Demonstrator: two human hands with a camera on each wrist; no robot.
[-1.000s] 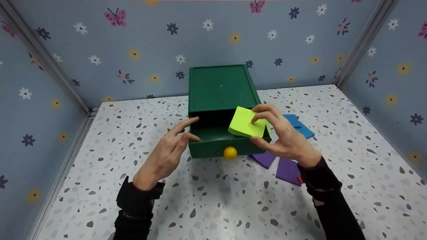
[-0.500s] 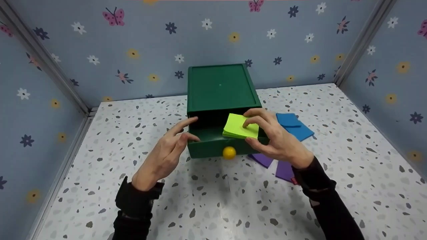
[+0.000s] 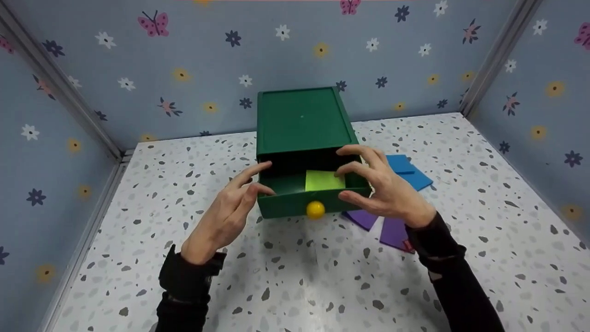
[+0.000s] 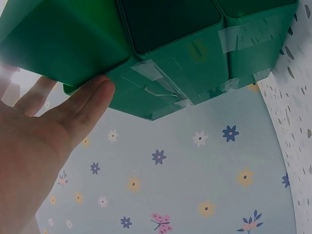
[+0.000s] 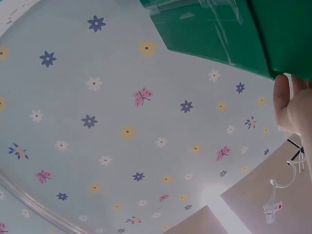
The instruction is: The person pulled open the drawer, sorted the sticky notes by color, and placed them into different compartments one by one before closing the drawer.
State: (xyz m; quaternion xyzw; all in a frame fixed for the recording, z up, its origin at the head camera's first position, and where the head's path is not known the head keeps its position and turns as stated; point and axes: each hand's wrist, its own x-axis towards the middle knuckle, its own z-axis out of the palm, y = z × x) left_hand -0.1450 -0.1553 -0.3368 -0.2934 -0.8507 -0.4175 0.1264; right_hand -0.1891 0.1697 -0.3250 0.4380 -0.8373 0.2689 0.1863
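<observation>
In the head view a pad of lime-green sticky notes (image 3: 324, 180) lies in the pulled-out drawer (image 3: 286, 203) of a green drawer box (image 3: 302, 119). The drawer front has a round yellow knob (image 3: 315, 210). My left hand (image 3: 224, 213) touches the drawer's left side with fairly straight fingers; the left wrist view shows its fingertips (image 4: 103, 92) against the green plastic. Over the drawer's right side hangs my right hand (image 3: 386, 186), fingers loosely bent and spread, holding nothing. One of its fingertips appears at the pad's right edge; whether it touches is unclear.
Right of the box lie flat blue pieces (image 3: 417, 178), partly behind my right hand. Flat purple pieces (image 3: 394, 234), one with a red tag, lie in front of it. Flowered walls (image 3: 203, 60) enclose the speckled table (image 3: 295, 281). Clear tape (image 4: 165, 80) crosses the box's side.
My right hand has lowered the sticky note pad leftward into the drawer and let go of it, its fingers spreading. My left hand has stayed at the drawer's left side.
</observation>
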